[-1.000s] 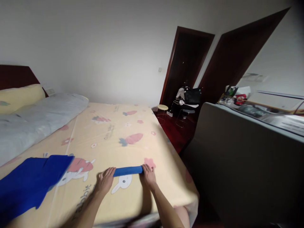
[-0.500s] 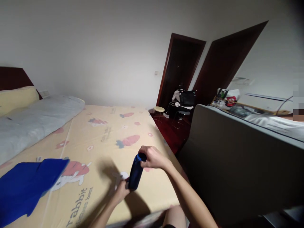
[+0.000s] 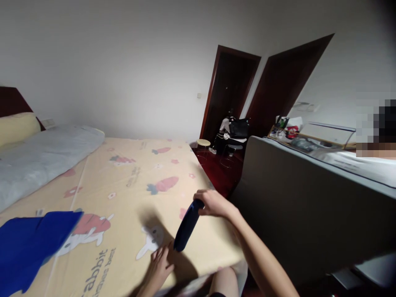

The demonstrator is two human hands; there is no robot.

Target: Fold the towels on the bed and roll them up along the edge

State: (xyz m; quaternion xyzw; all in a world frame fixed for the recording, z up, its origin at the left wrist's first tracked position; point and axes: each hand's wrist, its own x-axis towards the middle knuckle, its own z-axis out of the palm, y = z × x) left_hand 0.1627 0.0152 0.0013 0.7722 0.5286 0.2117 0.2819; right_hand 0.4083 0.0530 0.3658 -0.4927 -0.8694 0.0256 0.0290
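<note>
My right hand (image 3: 212,203) is closed around the upper end of a dark blue roll (image 3: 187,227). It is long and narrow, looks like rolled cloth, and tilts with its lower end toward the left and nearer to me. My left hand (image 3: 160,266) is low over the bed beside that lower end, fingers stretched out and holding nothing. Whether a fingertip touches the roll I cannot tell. On the left of the bed (image 3: 123,222) lies a flat bright blue cloth (image 3: 34,243), partly cut off by the frame edge.
A grey quilt (image 3: 46,156) and a yellow pillow (image 3: 15,128) lie at the bed's far left. To the right a grey panel (image 3: 297,206) rises beside the bed, with another person (image 3: 386,128) beyond it. Stools, one yellow-topped (image 3: 203,142), stand near the door.
My right hand has carried the roll slightly right, and it slants more. My left hand has come off its lower end and opened. The view has turned a little right.
</note>
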